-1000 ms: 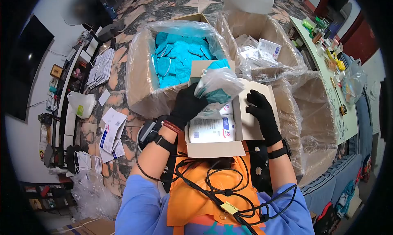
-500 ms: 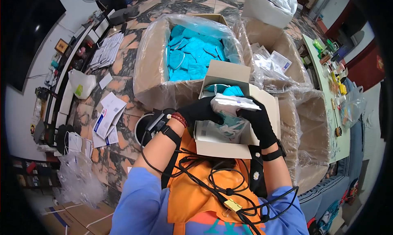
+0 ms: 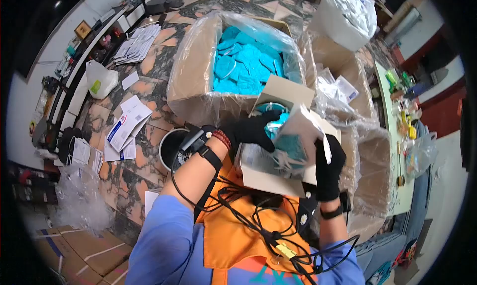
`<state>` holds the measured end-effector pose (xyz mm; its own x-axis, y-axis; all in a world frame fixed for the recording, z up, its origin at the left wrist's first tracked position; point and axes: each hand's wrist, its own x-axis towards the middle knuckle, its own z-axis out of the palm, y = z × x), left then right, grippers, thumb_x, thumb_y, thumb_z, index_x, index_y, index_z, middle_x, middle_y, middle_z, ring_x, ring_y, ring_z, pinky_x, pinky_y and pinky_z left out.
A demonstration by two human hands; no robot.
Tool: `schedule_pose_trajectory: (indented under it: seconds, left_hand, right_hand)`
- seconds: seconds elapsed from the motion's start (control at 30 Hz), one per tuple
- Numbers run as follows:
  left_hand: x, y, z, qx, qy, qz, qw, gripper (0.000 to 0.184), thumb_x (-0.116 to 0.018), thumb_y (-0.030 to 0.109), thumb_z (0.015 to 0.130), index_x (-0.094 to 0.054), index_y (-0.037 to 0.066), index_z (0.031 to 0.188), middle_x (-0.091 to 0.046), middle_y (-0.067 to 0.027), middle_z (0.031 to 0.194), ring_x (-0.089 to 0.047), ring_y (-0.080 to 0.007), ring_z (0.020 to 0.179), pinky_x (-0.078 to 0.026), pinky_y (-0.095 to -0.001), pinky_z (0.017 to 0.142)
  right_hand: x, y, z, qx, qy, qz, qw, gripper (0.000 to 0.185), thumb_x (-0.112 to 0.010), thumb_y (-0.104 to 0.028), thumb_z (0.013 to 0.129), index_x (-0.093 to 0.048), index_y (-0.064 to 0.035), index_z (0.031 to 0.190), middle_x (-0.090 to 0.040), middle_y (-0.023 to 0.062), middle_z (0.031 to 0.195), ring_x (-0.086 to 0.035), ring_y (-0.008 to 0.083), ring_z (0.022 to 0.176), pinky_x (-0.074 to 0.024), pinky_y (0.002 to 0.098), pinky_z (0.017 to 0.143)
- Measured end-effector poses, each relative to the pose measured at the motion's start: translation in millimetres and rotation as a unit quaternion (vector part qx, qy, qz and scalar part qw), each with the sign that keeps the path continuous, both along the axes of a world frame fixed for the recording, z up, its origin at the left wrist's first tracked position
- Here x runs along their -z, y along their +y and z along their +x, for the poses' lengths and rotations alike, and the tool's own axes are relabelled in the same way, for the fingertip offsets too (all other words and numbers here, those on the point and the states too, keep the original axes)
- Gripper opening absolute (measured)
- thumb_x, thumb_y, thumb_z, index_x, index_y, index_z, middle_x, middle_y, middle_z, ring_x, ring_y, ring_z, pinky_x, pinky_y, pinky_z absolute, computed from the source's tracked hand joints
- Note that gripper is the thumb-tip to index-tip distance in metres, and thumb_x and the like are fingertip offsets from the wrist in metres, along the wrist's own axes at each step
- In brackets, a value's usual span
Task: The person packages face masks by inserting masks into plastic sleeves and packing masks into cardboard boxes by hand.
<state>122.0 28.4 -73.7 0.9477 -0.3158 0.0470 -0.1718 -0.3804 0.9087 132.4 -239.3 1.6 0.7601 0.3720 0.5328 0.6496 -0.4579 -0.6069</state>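
Note:
My right hand (image 3: 330, 168), in a black glove, grips a clear plastic bag (image 3: 298, 128) by its white upper edge. Through the film a teal face mask (image 3: 289, 146) with white straps shows; how many lie inside I cannot tell. My left hand (image 3: 252, 131), also gloved, is beside the bag with thumb and fingers apart and nothing in them. Under both hands stands a small cardboard box (image 3: 271, 180) with raised flaps. More teal masks (image 3: 273, 106) lie in its far part, partly hidden by the bag and my left hand.
Beyond the small box, a large plastic-lined carton (image 3: 191, 76) holds many teal masks. Another lined carton (image 3: 365, 94) with white packets stands to its right. Papers (image 3: 130, 121) and a dark round bin (image 3: 174, 148) are at the left. Black cables (image 3: 258, 225) hang across my chest.
My left hand has come off the white stack and moved slightly left, fingers spread. My right hand has lowered to the right, and the bag now hangs tilted from it. The view has shifted.

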Motion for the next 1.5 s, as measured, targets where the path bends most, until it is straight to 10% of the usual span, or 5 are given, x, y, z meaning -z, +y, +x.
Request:
schedule_pose_trajectory:
  seconds: [0.47, 0.97, 1.03, 1.3, 1.5]
  left_hand:
    - [3, -34, 9, -0.003, 0.060, 0.061, 0.996, 0.057, -0.081, 0.033, 0.066, -0.063, 0.005, 0.113, -0.067, -0.0211, 0.107, -0.063, -0.0364, 0.100, -0.049, -0.0415, 0.089]
    - [24, -26, 2, -0.114, 0.149, 0.154, 0.970, 0.071, -0.071, 0.026, 0.073, -0.044, 0.003, 0.134, -0.056, -0.0260, 0.124, -0.058, -0.0377, 0.111, -0.046, -0.0438, 0.095]
    - [15, -37, -8, -0.213, -0.131, 0.172, 0.953, 0.061, -0.066, 0.019, 0.076, -0.045, 0.005, 0.131, -0.054, -0.0238, 0.126, -0.054, -0.0373, 0.117, -0.043, -0.0453, 0.100]
    - [-43, -80, 2, -0.150, -0.086, -0.128, 0.977, 0.071, -0.077, 0.027, 0.080, -0.043, 0.000, 0.136, -0.052, -0.0216, 0.130, -0.053, -0.0302, 0.121, -0.043, -0.0402, 0.100]
    - [12, -87, 11, -0.094, -0.193, 0.052, 0.975, 0.044, -0.066, 0.029, 0.088, -0.060, -0.001, 0.119, -0.060, -0.0230, 0.119, -0.058, -0.0369, 0.108, -0.044, -0.0413, 0.097]
  right_hand:
    - [15, -28, 19, 0.121, 0.129, 0.185, 0.967, 0.020, -0.059, -0.009, 0.094, -0.065, 0.0052, 0.108, -0.068, 0.0074, 0.095, -0.061, 0.0145, 0.085, -0.0492, 0.0300, 0.078]
    - [41, -93, 53, -0.008, 0.394, 0.555, 0.733, 0.051, -0.049, -0.033, 0.100, -0.045, 0.0031, 0.135, -0.054, 0.0119, 0.133, -0.053, 0.0227, 0.118, -0.0429, 0.0350, 0.103]
    - [48, -91, 49, -0.024, 0.421, 0.555, 0.717, 0.052, -0.049, -0.035, 0.100, -0.045, 0.0025, 0.136, -0.054, 0.0118, 0.133, -0.053, 0.0238, 0.119, -0.0424, 0.0353, 0.103]
    - [66, -77, 38, 0.001, 0.400, 0.451, 0.798, 0.049, -0.037, -0.032, 0.104, -0.037, -0.0036, 0.144, -0.048, 0.0094, 0.140, -0.048, 0.0222, 0.125, -0.0393, 0.0353, 0.107]
    - [80, -102, 44, 0.026, 0.336, 0.361, 0.869, 0.050, -0.044, -0.032, 0.101, -0.040, -0.0014, 0.141, -0.050, 0.0116, 0.136, -0.050, 0.0239, 0.121, -0.0415, 0.0361, 0.103]
